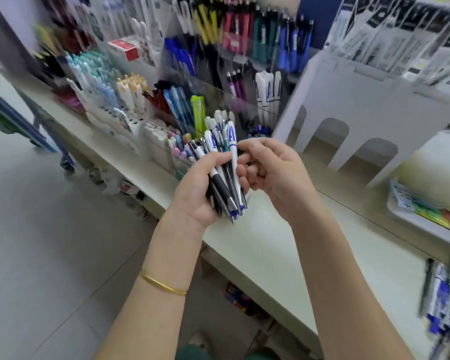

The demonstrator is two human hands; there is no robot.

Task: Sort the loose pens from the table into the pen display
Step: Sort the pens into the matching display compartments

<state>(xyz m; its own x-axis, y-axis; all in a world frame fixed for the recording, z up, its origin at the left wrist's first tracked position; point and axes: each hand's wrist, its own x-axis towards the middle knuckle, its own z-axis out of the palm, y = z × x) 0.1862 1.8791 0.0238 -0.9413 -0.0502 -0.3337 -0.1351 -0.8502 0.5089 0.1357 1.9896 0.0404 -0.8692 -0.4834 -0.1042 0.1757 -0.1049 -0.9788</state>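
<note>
The left hand (198, 188) grips a bundle of white-and-blue pens (222, 165).

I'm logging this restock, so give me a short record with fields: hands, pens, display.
Left hand: grips bundle of pens, tips down
Right hand: pinches white pen with blue lettering in that bundle
Pen display: behind the hands, on the table, well stocked
Loose pens: lying at the table's near right edge

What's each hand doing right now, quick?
Left hand: grips a bunch of pens.
Right hand: fingertips pinch one white pen in that bunch.
</note>
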